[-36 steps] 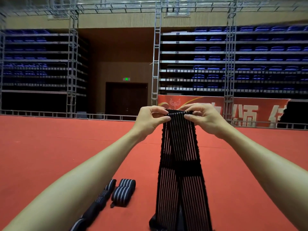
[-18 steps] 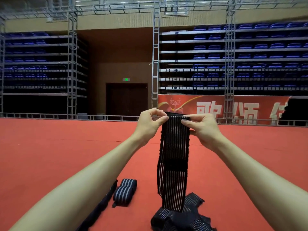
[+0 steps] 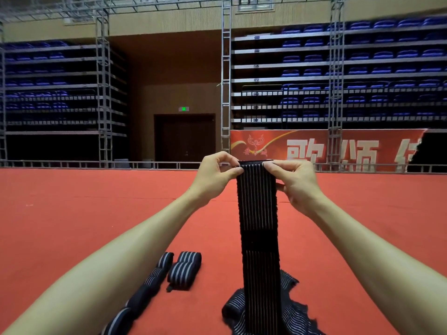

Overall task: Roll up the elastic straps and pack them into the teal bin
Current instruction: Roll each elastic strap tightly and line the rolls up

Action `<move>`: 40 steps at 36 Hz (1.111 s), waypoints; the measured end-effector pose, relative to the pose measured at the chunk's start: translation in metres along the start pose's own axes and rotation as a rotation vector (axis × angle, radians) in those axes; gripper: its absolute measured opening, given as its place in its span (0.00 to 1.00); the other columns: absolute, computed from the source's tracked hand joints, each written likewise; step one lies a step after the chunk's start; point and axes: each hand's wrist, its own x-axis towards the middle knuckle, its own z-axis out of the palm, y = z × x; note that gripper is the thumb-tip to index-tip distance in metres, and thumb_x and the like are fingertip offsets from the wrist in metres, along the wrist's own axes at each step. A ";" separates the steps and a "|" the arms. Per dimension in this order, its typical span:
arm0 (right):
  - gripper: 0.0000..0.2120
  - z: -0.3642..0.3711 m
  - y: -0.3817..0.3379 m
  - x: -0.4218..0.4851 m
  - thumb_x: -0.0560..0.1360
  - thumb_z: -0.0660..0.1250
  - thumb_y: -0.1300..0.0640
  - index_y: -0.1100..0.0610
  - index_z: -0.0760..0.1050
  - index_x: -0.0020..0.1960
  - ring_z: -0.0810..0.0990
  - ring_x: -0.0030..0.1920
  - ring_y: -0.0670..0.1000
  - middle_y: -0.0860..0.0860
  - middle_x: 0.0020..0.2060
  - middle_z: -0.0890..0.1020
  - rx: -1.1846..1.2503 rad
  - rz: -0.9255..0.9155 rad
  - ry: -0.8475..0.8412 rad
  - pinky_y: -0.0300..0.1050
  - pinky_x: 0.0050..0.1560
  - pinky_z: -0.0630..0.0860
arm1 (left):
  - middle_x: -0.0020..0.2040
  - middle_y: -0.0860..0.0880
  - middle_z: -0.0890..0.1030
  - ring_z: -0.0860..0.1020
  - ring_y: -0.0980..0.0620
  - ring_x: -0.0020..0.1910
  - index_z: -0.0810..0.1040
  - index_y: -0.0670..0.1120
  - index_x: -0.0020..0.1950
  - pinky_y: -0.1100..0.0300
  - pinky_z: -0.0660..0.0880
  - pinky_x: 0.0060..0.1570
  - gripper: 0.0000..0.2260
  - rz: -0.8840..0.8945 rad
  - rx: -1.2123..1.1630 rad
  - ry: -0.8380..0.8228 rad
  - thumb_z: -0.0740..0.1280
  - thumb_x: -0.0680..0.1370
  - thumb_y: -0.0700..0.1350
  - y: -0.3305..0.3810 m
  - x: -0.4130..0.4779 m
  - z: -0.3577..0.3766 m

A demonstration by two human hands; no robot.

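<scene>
We pinch the black striped strap top edge with left hand and right hand. It hangs to a heap on the red floor. Rolled straps lie left.

Matt cloth on dull carpet.
The elastic strap between left hand and right hand is ribbed, matt knit with fuzzy edges; rolled straps below the left hand match it; carpet beneath is matt; trusses beyond are dull grey metal.

- The elastic strap is hanging down the centre, blocking sideways passage there.
- Rolled straps are occupying the red floor to its left, and a strap heap is lying at its foot.
- Open floor is extending far left and far right.
</scene>
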 end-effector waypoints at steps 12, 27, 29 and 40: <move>0.05 0.003 0.007 -0.005 0.72 0.73 0.69 0.61 0.83 0.43 0.85 0.38 0.51 0.52 0.34 0.86 -0.002 -0.076 0.045 0.45 0.43 0.83 | 0.46 0.46 0.79 0.82 0.54 0.42 0.76 0.44 0.43 0.52 0.82 0.51 0.07 0.004 0.017 -0.008 0.70 0.77 0.35 -0.001 -0.004 0.000; 0.13 -0.001 0.009 -0.008 0.69 0.75 0.69 0.56 0.77 0.47 0.84 0.40 0.57 0.56 0.39 0.84 -0.082 -0.125 0.104 0.54 0.42 0.82 | 0.43 0.38 0.80 0.82 0.50 0.43 0.81 0.42 0.53 0.59 0.81 0.45 0.05 0.031 0.001 -0.042 0.69 0.78 0.36 -0.006 -0.006 0.003; 0.12 -0.001 0.009 -0.009 0.69 0.76 0.69 0.56 0.78 0.46 0.85 0.38 0.54 0.51 0.35 0.84 -0.106 -0.132 0.104 0.51 0.41 0.83 | 0.43 0.40 0.82 0.82 0.51 0.43 0.82 0.39 0.53 0.59 0.81 0.45 0.05 0.028 0.004 -0.043 0.69 0.78 0.36 -0.006 -0.007 0.003; 0.10 0.000 0.013 -0.010 0.71 0.75 0.68 0.56 0.77 0.41 0.81 0.35 0.52 0.55 0.34 0.81 -0.191 -0.200 0.092 0.50 0.40 0.80 | 0.44 0.40 0.81 0.81 0.50 0.42 0.81 0.42 0.46 0.52 0.82 0.47 0.03 -0.016 -0.019 -0.036 0.69 0.78 0.36 -0.008 -0.008 0.004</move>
